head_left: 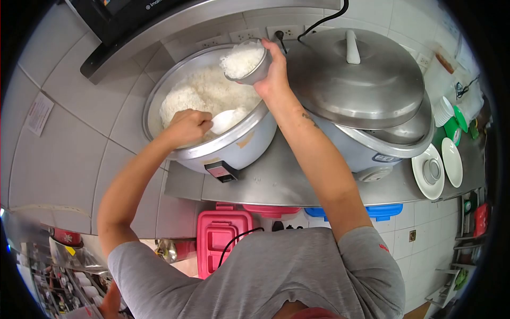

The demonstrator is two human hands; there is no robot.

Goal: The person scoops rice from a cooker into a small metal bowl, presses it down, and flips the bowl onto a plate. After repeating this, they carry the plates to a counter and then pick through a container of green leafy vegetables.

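My left hand is closed round the handle of a white scoop, whose blade rests in the cooked rice. The rice lies in a large open rice cooker, heaped higher on its left side. Above the cooker's back right rim, my right hand grips a small metal bowl from its right side. White rice fills this bowl in a mound, and the bowl tilts toward the left.
A second large cooker stands at the right, with a domed metal lid on it. White plates and a stack of white bowls are on the steel counter. Below is a red bin; a metal-edged hood hangs overhead.
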